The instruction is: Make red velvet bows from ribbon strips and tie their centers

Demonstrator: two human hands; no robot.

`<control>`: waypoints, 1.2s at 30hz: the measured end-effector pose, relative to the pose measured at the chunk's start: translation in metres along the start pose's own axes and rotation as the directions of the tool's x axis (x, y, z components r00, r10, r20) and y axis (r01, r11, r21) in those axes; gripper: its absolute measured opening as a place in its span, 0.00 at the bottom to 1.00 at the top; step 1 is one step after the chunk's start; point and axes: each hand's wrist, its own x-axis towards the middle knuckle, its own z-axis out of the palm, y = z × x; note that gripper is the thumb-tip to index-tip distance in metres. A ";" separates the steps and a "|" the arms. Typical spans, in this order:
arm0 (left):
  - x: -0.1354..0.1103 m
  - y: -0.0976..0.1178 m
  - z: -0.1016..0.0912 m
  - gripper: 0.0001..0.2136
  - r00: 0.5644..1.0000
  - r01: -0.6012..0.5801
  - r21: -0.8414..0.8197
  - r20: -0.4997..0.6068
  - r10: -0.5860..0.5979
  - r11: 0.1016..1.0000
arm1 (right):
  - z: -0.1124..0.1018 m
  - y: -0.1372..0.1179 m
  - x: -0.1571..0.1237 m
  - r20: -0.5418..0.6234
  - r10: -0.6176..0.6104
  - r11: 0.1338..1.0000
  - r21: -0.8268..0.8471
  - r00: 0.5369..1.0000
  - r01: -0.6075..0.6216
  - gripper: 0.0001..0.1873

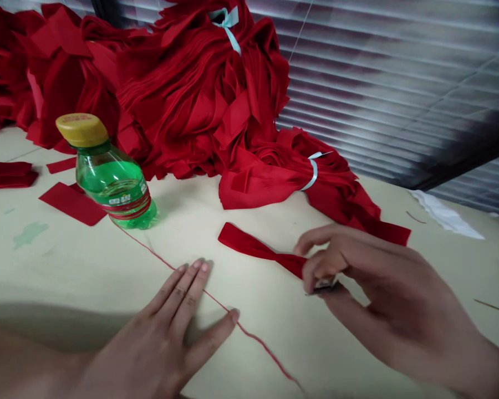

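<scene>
My left hand [166, 327] lies flat on the table, fingers stretched and thumb apart, pressing on a red thread [216, 302]. That thread runs from the base of a green plastic bottle [112, 172] with a yellow cap, where more thread is wound round, and on towards the front edge. Between the thumb and fingers of my right hand [366, 293] is a small dark metal piece [325, 286]; its kind is mostly hidden. Just beyond those fingers lies a twisted red fabric strip [253, 244], its right end hidden by the hand.
Large bundles of red fabric pieces [183, 100] fill the back, some tied with pale blue ribbon [228, 25]. Flat red pieces [72, 202] lie by the bottle. A white scrap [447, 213] is at the right, before window blinds [382, 100].
</scene>
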 end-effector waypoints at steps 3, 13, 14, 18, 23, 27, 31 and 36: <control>-0.001 -0.004 -0.003 0.46 1.000 -0.010 -0.048 -0.008 0.010 0.999 | 0.001 0.007 -0.014 0.069 0.007 0.999 -0.048 0.998 -0.003 0.09; -0.008 -0.014 0.003 0.40 0.996 -0.073 -0.038 -0.052 0.071 0.997 | 0.037 -0.004 -0.007 0.420 -0.149 0.872 -0.370 0.895 0.319 0.23; -0.009 -0.015 0.002 0.39 0.996 -0.075 -0.030 -0.049 0.074 0.997 | 0.041 -0.005 -0.004 0.426 -0.197 0.855 -0.365 0.883 0.367 0.20; -0.007 -0.015 0.000 0.40 0.997 -0.077 -0.020 -0.019 0.076 0.997 | 0.057 -0.007 0.006 0.386 -0.347 0.822 -0.314 0.855 0.475 0.09; -0.005 -0.014 -0.001 0.30 0.998 -0.060 0.009 -0.029 0.060 0.998 | 0.063 -0.006 0.009 0.428 -0.363 0.810 -0.294 0.828 0.507 0.10; -0.007 -0.014 0.000 0.37 0.997 -0.071 -0.020 -0.036 0.070 0.997 | 0.054 0.004 0.004 0.408 -0.384 0.795 -0.310 0.828 0.522 0.12; -0.006 -0.014 0.000 0.36 0.997 -0.058 0.004 -0.055 0.058 0.998 | 0.042 0.020 -0.007 0.373 -0.404 0.767 -0.359 0.835 0.532 0.15; -0.002 -0.014 -0.003 0.29 0.995 -0.043 0.022 -0.094 0.045 0.999 | 0.034 0.031 -0.023 0.261 -0.456 0.759 -0.385 0.851 0.525 0.14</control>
